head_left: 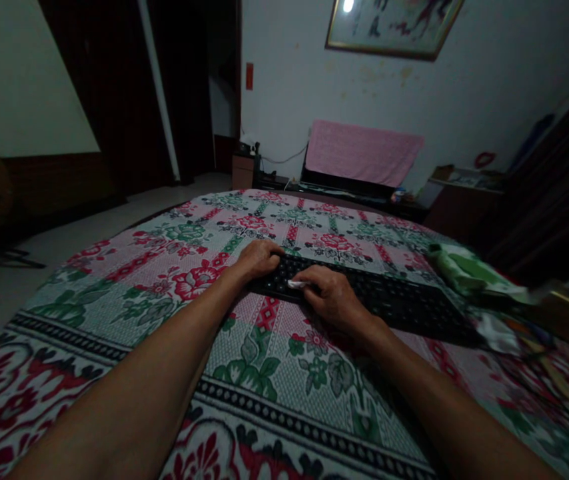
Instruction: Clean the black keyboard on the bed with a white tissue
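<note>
A black keyboard (394, 300) lies on a floral bedspread (164, 280) in red, green and white. My left hand (258, 259) grips the keyboard's left end with curled fingers. My right hand (332, 293) rests on the keys just right of it, fingers closed on a small white wipe or cloth (296, 284) pressed against the keys. Both forearms reach in from the bottom of the view.
A green and white bundle of cloth (464, 270) lies to the right of the keyboard. Behind the bed stand a pink cloth over a dark unit (362, 152), a low cabinet (457, 200) and a framed picture (394, 27) on the wall. A dark doorway is at left.
</note>
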The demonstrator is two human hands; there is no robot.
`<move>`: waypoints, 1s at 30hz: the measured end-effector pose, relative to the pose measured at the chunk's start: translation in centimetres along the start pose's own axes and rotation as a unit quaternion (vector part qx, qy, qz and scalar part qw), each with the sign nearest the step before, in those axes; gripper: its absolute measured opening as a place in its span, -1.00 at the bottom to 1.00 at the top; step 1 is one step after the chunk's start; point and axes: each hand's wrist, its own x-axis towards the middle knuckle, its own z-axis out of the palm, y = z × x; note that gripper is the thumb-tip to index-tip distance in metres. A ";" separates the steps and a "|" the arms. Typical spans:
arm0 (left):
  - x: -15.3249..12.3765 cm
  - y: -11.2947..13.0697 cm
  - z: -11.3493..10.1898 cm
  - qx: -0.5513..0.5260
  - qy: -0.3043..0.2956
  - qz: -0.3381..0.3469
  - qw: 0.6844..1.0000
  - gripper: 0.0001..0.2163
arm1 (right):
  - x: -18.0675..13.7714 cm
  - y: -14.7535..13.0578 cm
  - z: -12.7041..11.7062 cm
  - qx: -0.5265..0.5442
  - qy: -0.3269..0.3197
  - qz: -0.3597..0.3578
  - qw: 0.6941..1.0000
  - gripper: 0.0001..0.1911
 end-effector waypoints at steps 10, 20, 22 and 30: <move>0.2 -0.4 0.4 -0.004 0.001 -0.002 1.000 -0.63 | -0.2 -0.1 -0.2 -0.027 -0.012 -0.008 1.000 -0.79; 0.0 -0.2 0.1 0.008 0.000 0.004 1.000 -0.62 | -0.3 -0.5 -0.5 -0.080 -0.051 -0.036 0.995 -0.79; -0.1 -0.1 0.0 0.005 0.002 0.003 1.000 -0.63 | -0.4 -0.4 -0.5 -0.071 -0.037 -0.028 0.996 -0.79; -0.1 0.0 0.0 0.009 0.002 0.001 1.000 -0.62 | -0.4 -0.9 0.3 -0.063 -0.038 -0.080 0.994 -0.77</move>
